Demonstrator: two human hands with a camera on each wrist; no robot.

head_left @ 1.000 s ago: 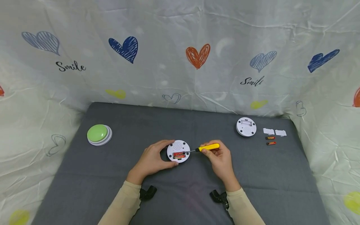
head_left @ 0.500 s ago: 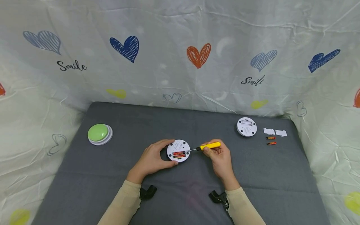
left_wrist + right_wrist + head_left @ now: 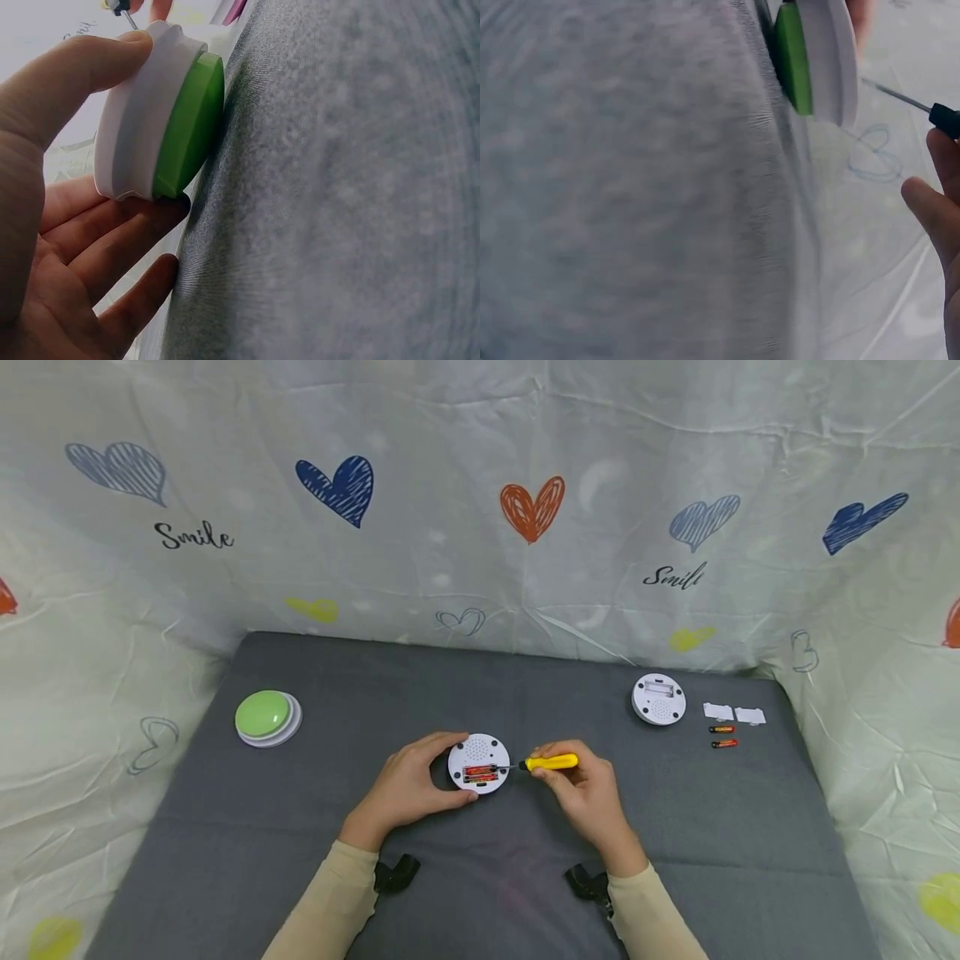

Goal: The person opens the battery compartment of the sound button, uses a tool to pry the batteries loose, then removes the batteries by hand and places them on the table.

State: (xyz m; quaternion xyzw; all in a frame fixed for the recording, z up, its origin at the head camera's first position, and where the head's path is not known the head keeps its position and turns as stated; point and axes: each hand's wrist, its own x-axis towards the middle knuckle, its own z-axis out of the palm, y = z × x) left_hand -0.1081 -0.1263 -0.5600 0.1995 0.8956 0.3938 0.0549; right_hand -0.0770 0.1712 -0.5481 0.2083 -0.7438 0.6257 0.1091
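I'm looking at the round button unit point(image 3: 476, 749) lying near the middle of the bench point(image 3: 540, 693), with the left hand point(image 3: 408, 782) gripping its rim from the left between thumb and fingers, while the right hand point(image 3: 588, 789) is standing apart on the right, pinching the yellow screwdriver point(image 3: 551, 762). The left is the nearer one, touching the unit; the right is reaching toward it only through the tool. What I'm judging to be decisive is the tool's line: its long axis is running right to left, roughly along the two red batteries point(image 3: 480, 771) in the underside, with the point lying over their right-hand ends. The head view is showing those batteries plainly, yet it isn't settling whether metal is touching them (I'm seeing the shaft from above there). The right wrist view is helping: the tip point(image 3: 865, 81) seems to be hanging just clear of the white face. Both wrist views are also revealing the green dome point(image 3: 193, 131) facing down toward the bench, which the head view is hiding; whether it's resting there I cannot tell.
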